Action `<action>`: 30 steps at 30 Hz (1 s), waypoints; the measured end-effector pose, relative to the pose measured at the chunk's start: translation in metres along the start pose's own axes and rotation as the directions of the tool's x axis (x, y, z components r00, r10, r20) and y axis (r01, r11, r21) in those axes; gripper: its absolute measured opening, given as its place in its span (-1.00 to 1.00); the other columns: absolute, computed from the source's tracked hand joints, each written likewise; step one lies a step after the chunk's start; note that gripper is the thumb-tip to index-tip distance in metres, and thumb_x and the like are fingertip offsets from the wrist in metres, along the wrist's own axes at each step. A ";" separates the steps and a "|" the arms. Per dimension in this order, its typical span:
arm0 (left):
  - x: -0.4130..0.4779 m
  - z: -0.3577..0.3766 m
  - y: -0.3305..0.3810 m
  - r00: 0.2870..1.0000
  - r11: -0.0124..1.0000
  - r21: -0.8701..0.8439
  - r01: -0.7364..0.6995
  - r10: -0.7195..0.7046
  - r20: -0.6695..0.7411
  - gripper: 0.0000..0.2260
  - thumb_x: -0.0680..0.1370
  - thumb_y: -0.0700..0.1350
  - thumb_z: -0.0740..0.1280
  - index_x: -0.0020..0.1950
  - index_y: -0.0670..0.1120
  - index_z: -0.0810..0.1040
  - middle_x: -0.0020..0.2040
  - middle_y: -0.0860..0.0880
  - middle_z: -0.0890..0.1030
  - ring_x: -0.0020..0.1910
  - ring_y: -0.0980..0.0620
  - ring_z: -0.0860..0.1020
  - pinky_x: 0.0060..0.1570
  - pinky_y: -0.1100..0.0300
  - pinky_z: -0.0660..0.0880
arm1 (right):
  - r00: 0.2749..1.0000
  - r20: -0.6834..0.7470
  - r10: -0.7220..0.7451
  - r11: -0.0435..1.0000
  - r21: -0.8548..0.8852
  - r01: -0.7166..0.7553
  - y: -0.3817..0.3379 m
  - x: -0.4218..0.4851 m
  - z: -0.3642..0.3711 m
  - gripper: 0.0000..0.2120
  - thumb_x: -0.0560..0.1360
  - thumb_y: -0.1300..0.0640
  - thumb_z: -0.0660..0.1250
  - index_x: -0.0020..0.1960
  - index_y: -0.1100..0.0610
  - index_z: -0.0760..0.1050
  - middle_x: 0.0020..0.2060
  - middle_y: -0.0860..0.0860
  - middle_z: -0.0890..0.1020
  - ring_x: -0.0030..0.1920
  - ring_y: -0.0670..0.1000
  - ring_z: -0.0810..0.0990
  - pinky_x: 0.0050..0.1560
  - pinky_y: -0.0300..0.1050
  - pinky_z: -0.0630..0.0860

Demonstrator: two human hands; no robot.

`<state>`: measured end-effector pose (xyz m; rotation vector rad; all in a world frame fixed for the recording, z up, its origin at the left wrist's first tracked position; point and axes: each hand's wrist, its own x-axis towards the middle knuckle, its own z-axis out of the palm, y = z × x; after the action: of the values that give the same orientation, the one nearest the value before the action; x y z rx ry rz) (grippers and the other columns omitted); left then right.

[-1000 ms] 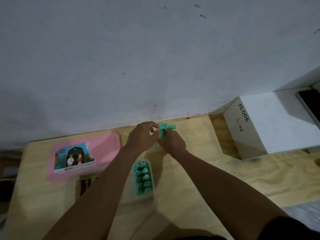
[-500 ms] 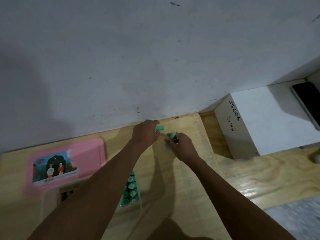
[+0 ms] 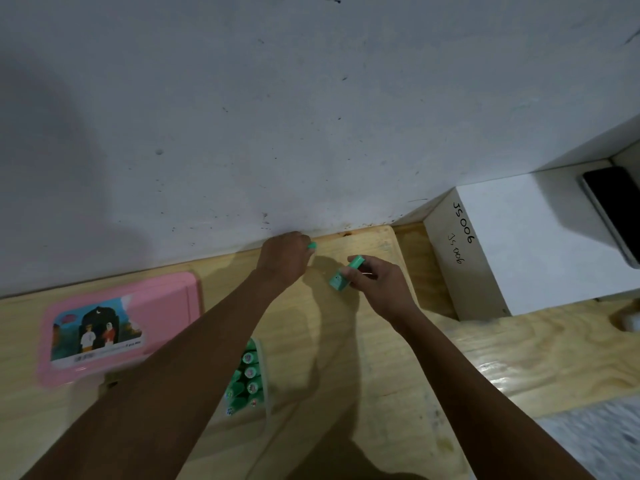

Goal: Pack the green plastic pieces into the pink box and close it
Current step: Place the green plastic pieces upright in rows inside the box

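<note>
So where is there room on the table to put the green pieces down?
Bare wood lies between the right hand and the white box, and nearer the camera, right of the tray of green pieces. It is crowded between the pink lid and that tray, under the left arm.

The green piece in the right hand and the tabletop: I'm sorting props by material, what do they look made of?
The green piece looks like moulded plastic, going by its even mint colour, smooth matte faces and rounded edges. The tabletop looks like pale plywood or a wood board with a light varnish, judging by its visible grain and soft sheen; which one is uncertain.
</note>
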<state>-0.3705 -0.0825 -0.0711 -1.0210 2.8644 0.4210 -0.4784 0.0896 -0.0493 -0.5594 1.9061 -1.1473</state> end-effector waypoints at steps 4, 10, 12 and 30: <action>-0.014 -0.013 -0.009 0.995 0.945 -0.314 0.094 -0.099 0.000 -0.77 0.62 -0.04 0.17 -0.08 -0.14 0.52 -0.19 -0.04 0.54 -0.19 -0.08 0.50 -0.22 0.12 0.39 | 0.998 0.045 0.032 0.987 0.156 -0.038 -0.006 -0.010 0.007 -0.73 0.56 0.09 0.34 0.22 0.17 0.56 0.06 0.09 0.64 0.09 0.00 0.64 0.01 -0.19 0.63; -0.052 -0.042 -0.022 0.957 0.663 -0.693 0.283 -0.245 0.156 -0.72 0.63 -0.06 0.14 0.05 -0.23 0.54 0.00 -0.12 0.50 -0.05 -0.10 0.51 -0.09 0.06 0.51 | 0.998 0.057 0.020 0.970 0.243 -0.033 -0.015 -0.029 0.021 -0.84 0.56 0.15 0.33 0.12 0.15 0.58 0.06 0.13 0.60 0.10 0.06 0.64 0.04 -0.08 0.63; -0.070 -0.050 -0.025 0.939 0.539 -0.779 0.321 -0.286 0.189 -0.76 0.63 -0.06 0.15 0.07 -0.17 0.53 0.04 -0.13 0.54 0.00 -0.11 0.55 -0.05 -0.02 0.59 | 0.998 0.058 0.013 0.972 0.233 -0.027 -0.021 -0.039 0.026 -0.84 0.56 0.16 0.34 0.13 0.15 0.58 0.05 0.12 0.60 0.10 0.06 0.64 0.03 -0.08 0.64; -0.220 -0.086 -0.066 0.947 0.667 -0.736 0.115 -0.297 -0.121 -0.80 0.52 0.01 0.37 -0.07 -0.12 0.59 -0.18 -0.03 0.62 -0.16 0.05 0.56 -0.19 0.36 0.42 | 0.988 0.088 -0.128 0.990 0.074 0.121 -0.030 -0.156 0.101 -0.89 0.50 0.17 0.43 0.02 0.09 0.61 -0.10 0.07 0.63 -0.10 0.01 0.67 -0.10 -0.12 0.65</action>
<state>-0.1558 -0.0209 0.0307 -1.5698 2.7178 1.6051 -0.3079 0.1347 0.0177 -0.6900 1.7669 -1.2400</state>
